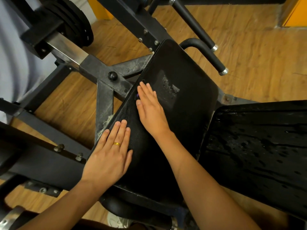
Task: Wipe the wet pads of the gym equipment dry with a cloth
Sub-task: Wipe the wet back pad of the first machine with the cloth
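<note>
Because both hands lie flat, neither grip holds the cloth (128, 112); palm pressure alone keeps it in place.

**Head view**

- The pad (191, 67) fills the centre and runs from 6 o'clock toward 12 o'clock.
- The cloth is dark and textured and lies on the pad's 9 o'clock half. Its outline is hard to tell from the black cover.
- The left hand (109, 156) presses on the cloth at 7 o'clock, fingers straight and together, grip wide.
- The right hand (151, 110) presses at centre, fingers straight and pointing to 11 o'clock, grip wide.
- A worn patch (169, 88) sits just beside the right fingertips, at their 3 o'clock.
- The side pad (257, 138), at 3 o'clock, is covered in water drops. No cloth touches it.

**Hazards, as judged**

1. **Slip.** The cloth lies at the pad's 9 o'clock edge, above the frame (106, 97) and floor (69, 103). A flat-palm stroke toward 9 o'clock could push it off.
2. **Bunching.** With nothing pinched, a palm may slide over the cloth instead of carrying it. That would leave folds and wet streaks.
3. **Snag.** The rough patch could catch the weave if a stroke crosses toward 3 o'clock.
4. **Re-wetting.** The right forearm passes near the side pad's 9 o'clock edge. Contact there would carry water back onto the pad.
5. **Smearing.** The side pad looks the wettest. A cloth already damp may spread its drops rather than lift them.
</note>
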Demonstrator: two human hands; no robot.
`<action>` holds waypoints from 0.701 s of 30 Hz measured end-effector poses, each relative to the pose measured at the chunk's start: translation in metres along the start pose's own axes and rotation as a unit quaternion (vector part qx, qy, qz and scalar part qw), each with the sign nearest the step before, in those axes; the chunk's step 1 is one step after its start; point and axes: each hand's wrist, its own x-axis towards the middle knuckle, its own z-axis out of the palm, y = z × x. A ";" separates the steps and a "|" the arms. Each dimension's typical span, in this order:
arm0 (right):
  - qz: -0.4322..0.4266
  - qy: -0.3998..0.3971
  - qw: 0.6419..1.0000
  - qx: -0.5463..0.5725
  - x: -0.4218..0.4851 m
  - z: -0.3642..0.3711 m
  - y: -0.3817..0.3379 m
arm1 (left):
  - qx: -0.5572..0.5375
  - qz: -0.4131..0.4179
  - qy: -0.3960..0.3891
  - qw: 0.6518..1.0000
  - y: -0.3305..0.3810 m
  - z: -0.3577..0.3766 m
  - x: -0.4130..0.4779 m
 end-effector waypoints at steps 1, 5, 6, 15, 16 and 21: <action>0.009 0.005 1.000 -0.001 -0.005 -0.002 0.003 | 0.000 0.000 -0.001 1.000 0.000 0.000 0.000; 0.093 0.028 0.995 -0.003 -0.043 -0.013 0.028 | -0.007 -0.002 -0.005 1.000 0.000 0.000 -0.001; 0.128 0.041 0.991 -0.002 -0.057 -0.017 0.038 | -0.008 -0.001 -0.004 1.000 0.000 0.000 -0.001; 0.266 0.064 0.962 0.016 -0.085 -0.021 0.051 | -0.014 0.003 0.003 1.000 -0.001 0.000 0.000; 0.258 0.062 0.964 0.016 -0.084 -0.017 0.045 | -0.014 0.004 0.003 1.000 -0.001 0.000 0.000; 0.293 0.116 0.949 0.026 -0.071 -0.004 0.034 | -0.015 0.005 0.005 1.000 -0.001 0.001 -0.001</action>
